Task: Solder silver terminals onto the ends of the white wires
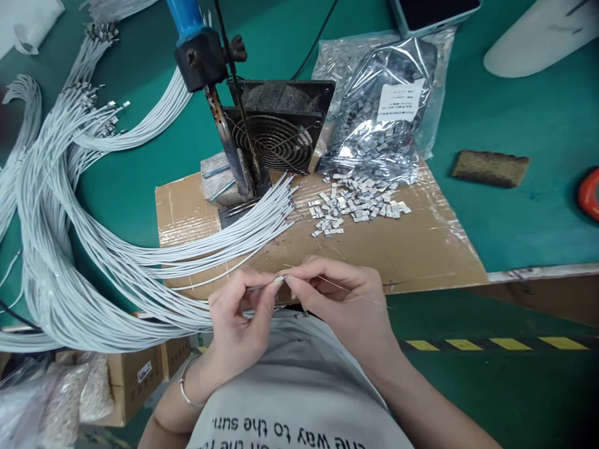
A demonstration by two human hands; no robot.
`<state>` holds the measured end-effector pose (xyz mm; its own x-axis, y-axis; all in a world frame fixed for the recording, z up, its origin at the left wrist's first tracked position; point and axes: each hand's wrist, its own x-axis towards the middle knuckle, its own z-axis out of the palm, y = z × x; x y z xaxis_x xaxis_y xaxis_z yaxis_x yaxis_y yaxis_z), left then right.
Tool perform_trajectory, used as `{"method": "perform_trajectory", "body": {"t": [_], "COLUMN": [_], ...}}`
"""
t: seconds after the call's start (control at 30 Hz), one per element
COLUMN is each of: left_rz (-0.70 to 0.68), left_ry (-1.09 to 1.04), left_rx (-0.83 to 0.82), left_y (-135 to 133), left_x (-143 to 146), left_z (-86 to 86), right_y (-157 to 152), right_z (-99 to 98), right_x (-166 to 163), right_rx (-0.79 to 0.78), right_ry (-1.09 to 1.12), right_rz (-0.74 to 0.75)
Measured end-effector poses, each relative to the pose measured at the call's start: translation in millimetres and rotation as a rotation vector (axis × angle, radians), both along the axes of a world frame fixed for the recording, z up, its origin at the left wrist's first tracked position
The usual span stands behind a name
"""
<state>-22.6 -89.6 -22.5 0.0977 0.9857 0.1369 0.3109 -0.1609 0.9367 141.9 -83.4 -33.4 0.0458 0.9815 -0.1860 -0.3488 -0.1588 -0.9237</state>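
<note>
Green table [463, 118], brown block [490, 169] to cardboard [412, 249] | left hand [243, 312], right hand [344, 299] at cardboard edge | grip: both pinching pale piece [279, 279]

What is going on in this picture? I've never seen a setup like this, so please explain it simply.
It's one picture from a camera on a person's head, looking forward and down. There's no robot, just two bare hands: the left hand and right hand meet near the body, fingertips pinching a tiny item too small to identify. On the green table lies a cardboard sheet with a heap of small flat pieces. Long white cables curve in from the left. Beyond are a black fan and what looks like a clamped soldering iron.
</note>
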Motion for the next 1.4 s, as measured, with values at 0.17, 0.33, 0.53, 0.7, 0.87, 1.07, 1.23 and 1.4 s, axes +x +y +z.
{"method": "perform_trajectory", "body": {"t": [0.17, 0.33, 0.53, 0.7, 0.87, 1.07, 1.23, 1.4], "left_rz": [0.046, 0.05, 0.014, -0.01, -0.072, -0.124, -0.034, 0.019], "left_ry": [0.008, 0.023, 0.075, 0.124, 0.211, 0.37, 0.258, 0.196], "left_rx": [-0.012, -0.006, 0.027, 0.056, 0.132, 0.193, 0.139, 0.219], "left_y": [1.2, 3.3, 1.8, 3.3, 6.5, 7.6, 2.9, 3.2], "left_x": [3.8, 5.9, 3.0, 1.7, 1.3, 0.4, 0.3, 3.9], "left_z": [2.8, 6.8, 5.2, 6.8, 10.4, 13.0, 8.4, 2.3], "right_y": [-3.1, 0.2, 4.1, 7.3, 8.5, 8.0, 8.0, 8.3], "right_z": [1.0, 6.7, 13.5, 16.3, 19.8, 18.4, 7.5, 1.2], "right_x": [0.8, 6.2, 13.4, 22.1, 24.1, 21.1, 13.7, 0.1], "right_rx": [0.118, 0.191, 0.165, 0.161, 0.233, 0.353, 0.103, -0.044], "right_ry": [-0.135, -0.241, -0.288, -0.333, -0.469, -0.687, -0.27, -0.005], "right_rz": [-0.024, 0.008, 0.049, 0.136, 0.169, 0.125, 0.114, 0.037]}}
